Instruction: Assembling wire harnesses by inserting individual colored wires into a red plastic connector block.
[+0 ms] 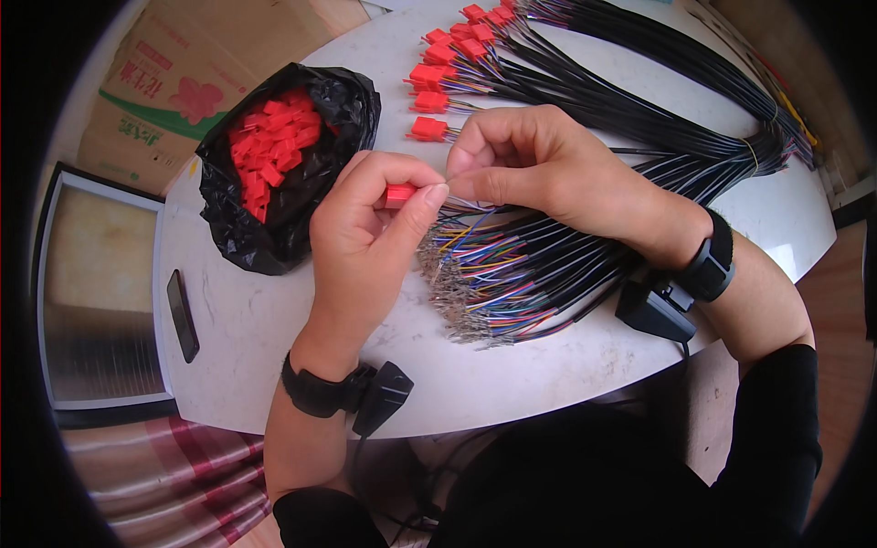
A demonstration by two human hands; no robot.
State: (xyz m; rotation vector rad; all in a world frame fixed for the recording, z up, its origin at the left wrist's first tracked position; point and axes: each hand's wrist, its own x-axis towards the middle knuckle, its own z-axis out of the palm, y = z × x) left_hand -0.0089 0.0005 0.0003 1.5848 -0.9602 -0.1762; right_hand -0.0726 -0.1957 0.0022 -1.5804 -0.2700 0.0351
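Observation:
Between the fingers of my left hand [361, 219] is a red plastic connector housing [399, 194], gripped by thumb and forefinger. Close against its right end, my right hand [553, 164] pinches thumb to forefinger on a thin wire; its tip is too small to make out. Below both hands fans out a bundle of black cables [557, 265] whose coloured wires end in silvery metal terminals [457, 297]. Beyond my right hand lie cables with red connectors [427, 129] on their ends. Left of my left hand, a black plastic bag [219, 205] holds loose red housings [272, 142].
All this rests on a white table [247, 356] with a curved near edge. A dark phone [182, 315] lies near its left side. Another black cable bundle [676, 50] stretches across the far right. A cardboard box [151, 100] and a framed panel [105, 283] stand at the left.

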